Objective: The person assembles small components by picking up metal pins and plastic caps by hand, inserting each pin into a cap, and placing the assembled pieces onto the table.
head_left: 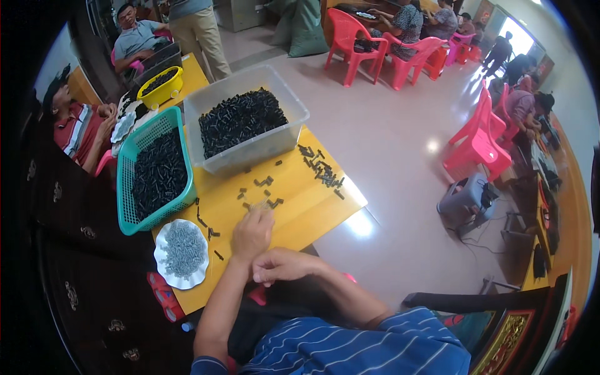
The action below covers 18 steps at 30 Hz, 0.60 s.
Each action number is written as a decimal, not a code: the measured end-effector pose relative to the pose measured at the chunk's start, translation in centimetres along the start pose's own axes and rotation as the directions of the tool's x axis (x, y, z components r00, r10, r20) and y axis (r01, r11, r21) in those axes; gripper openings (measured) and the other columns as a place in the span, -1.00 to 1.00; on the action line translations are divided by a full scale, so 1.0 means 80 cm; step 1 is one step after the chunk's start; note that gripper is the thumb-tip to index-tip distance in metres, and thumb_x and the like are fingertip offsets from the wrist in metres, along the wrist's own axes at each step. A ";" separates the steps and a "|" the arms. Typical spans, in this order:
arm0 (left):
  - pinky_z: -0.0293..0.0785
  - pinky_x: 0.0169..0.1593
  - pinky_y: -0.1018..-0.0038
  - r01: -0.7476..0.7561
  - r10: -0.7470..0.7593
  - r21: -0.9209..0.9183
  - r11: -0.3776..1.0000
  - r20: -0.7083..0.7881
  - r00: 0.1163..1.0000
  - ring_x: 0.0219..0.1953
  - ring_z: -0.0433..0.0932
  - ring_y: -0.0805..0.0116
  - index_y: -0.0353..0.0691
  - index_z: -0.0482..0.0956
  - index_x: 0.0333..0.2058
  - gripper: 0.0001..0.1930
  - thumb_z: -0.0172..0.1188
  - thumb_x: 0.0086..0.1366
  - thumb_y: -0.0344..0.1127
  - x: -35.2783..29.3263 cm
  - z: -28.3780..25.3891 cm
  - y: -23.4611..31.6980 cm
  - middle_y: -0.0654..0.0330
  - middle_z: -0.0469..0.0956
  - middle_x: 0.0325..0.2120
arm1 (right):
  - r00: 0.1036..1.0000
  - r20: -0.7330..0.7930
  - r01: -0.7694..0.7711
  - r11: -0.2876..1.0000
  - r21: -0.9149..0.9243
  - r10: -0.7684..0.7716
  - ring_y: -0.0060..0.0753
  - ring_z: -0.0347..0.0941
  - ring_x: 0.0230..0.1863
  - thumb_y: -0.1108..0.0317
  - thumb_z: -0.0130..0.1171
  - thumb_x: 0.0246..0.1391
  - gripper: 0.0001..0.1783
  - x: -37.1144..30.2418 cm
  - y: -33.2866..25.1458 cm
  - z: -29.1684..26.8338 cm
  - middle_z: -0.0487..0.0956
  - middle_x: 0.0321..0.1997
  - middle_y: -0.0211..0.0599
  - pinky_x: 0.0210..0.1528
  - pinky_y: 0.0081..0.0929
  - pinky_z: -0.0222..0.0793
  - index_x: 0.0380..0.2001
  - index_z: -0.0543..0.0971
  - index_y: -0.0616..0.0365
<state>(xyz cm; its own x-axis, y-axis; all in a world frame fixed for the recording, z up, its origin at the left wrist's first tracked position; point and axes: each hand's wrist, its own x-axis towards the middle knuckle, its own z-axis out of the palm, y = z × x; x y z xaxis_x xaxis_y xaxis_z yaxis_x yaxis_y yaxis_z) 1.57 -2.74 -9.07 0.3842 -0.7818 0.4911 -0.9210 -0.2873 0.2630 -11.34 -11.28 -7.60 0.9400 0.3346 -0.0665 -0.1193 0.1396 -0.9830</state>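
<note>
My left hand reaches over the yellow table, back upward, its fingertips beside several small black cylindrical pieces. Those fingertips are partly hidden and blurred, so I cannot see whether they grip a piece. Close by the left wrist, at the table's near edge, my right hand has its fingers curled in. Whatever it may hold is hidden. To the left sits a scalloped white plate heaped with small silvery metal parts. More black pieces form a loose group near the table's right edge.
A translucent plastic bin and a teal basket, both full of black pieces, stand on the table. Beyond is a yellow tub. A co-worker sits at the left. Pink chairs and a grey stool-like box stand right.
</note>
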 end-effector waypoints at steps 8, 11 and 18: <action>0.51 -0.36 0.20 -0.066 0.064 -0.144 0.987 -0.020 0.998 -0.34 0.57 0.12 -0.08 0.52 -0.40 -0.94 0.24 0.19 -0.35 -0.007 -0.008 0.000 0.21 0.46 -0.43 | 1.000 0.006 0.018 0.999 0.032 -0.018 -0.63 0.49 -0.38 0.20 0.16 0.39 -0.72 0.000 -0.006 -0.004 0.57 -0.44 -0.45 -0.27 -0.60 0.45 -0.32 0.57 0.19; 0.51 -0.35 0.20 -0.110 0.106 -0.144 0.983 -0.036 0.994 -0.34 0.57 0.13 -0.08 0.52 -0.40 -0.94 0.24 0.18 -0.36 -0.008 -0.012 0.000 0.20 0.45 -0.43 | 1.000 0.010 0.023 0.999 0.024 -0.023 -0.64 0.49 -0.37 0.18 0.14 0.40 -0.71 0.000 -0.008 -0.003 0.57 -0.43 -0.45 -0.27 -0.59 0.45 -0.31 0.56 0.19; 0.54 -0.29 0.19 -0.077 0.076 -0.120 0.990 -0.016 0.997 -0.28 0.58 0.08 -0.13 0.54 -0.36 -0.92 0.20 0.13 -0.42 -0.012 -0.004 -0.002 0.15 0.51 -0.40 | 1.000 0.018 -0.024 1.000 0.004 0.024 -0.62 0.47 -0.29 0.22 0.11 0.43 -0.74 0.000 -0.006 -0.005 0.54 -0.35 -0.45 -0.16 -0.59 0.42 -0.27 0.54 0.20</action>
<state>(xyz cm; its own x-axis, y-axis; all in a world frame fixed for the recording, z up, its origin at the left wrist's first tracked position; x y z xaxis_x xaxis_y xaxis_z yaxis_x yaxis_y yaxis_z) 1.39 -1.73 -9.31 0.3144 -0.7926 0.5225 -0.9335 -0.1579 0.3221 -11.13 -11.72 -7.20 0.9309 0.3546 -0.0874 -0.1435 0.1353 -0.9804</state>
